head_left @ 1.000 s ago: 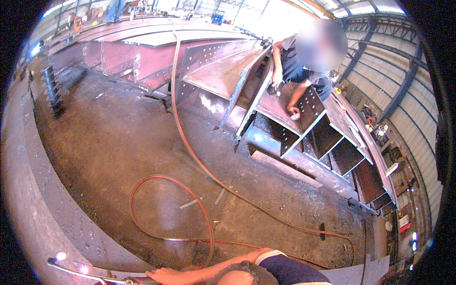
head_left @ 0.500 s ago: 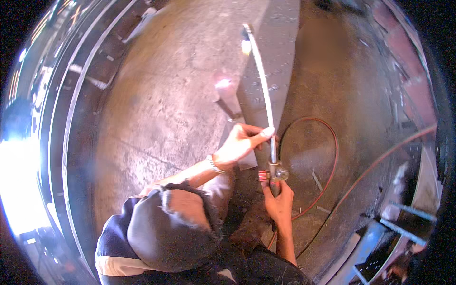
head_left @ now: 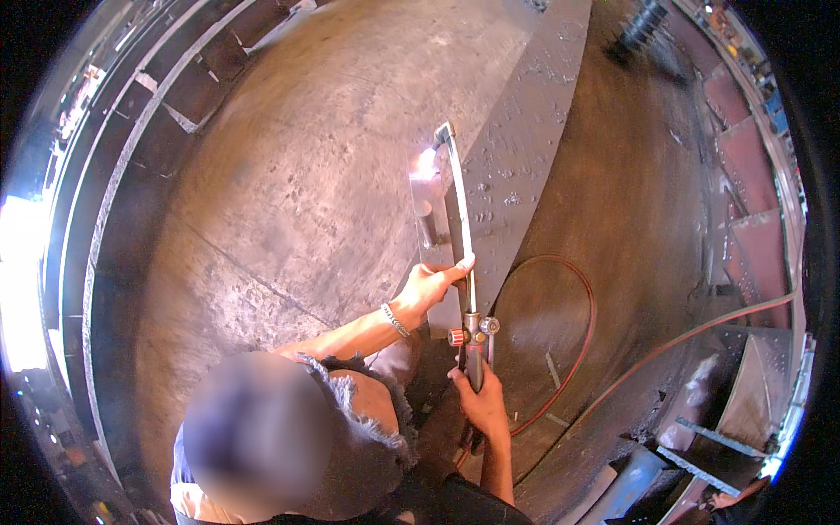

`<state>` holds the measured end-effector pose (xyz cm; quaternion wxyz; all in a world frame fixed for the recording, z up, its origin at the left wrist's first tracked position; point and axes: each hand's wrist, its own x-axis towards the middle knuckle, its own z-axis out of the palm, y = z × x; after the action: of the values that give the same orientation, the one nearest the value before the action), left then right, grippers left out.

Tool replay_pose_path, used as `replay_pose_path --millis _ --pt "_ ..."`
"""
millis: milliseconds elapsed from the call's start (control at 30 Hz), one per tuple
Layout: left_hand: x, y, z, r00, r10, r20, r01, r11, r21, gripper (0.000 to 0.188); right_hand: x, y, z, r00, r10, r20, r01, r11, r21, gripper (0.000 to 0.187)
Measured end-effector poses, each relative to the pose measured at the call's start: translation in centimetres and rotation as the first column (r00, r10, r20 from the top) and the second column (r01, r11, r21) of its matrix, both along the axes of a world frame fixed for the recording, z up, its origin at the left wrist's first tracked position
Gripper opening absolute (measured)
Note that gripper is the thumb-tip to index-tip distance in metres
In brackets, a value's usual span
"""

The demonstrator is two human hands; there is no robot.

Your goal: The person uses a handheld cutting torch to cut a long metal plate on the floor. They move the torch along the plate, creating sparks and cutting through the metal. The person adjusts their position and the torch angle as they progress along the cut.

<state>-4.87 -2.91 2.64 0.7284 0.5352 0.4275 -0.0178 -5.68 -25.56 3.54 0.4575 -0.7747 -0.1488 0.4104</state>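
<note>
A cutting torch (head_left: pixel 460 219) with a long metal tube and a bent head is in both my hands. My left hand (head_left: pixel 427 287), with a chain bracelet at the wrist, is closed with thumb and fingers on the middle of the tube. Lower down, my right hand (head_left: pixel 484 404) wraps round the handle, just below the red knob (head_left: pixel 456 336) and the round metal valve (head_left: pixel 489 326). The torch head points left, and a bright white-pink flame glows at the far end of a narrow metal piece (head_left: pixel 428 197). The glare hides the exact contact.
A long grey steel plate (head_left: pixel 534 149) with scattered spatter runs away from me. Red hose (head_left: pixel 591 306) loops over the floor on the right. Bluish metal bars (head_left: pixel 709 464) lie at the lower right, and steel frames (head_left: pixel 131 166) stand along the left.
The torch head has come nearer to me, and its flame is now at the metal piece's far end; before, it was beyond it. Both hands keep their hold. The view has shifted.
</note>
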Motion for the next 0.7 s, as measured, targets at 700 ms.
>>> replay_pose_path --millis 700 --pt "-0.7 1.5 -1.0 0.994 -0.027 -0.104 0.022 0.999 -0.05 0.061 -0.4 0.4 -2.0 0.992 0.105 0.075 -0.082 0.962 -0.259 0.05"
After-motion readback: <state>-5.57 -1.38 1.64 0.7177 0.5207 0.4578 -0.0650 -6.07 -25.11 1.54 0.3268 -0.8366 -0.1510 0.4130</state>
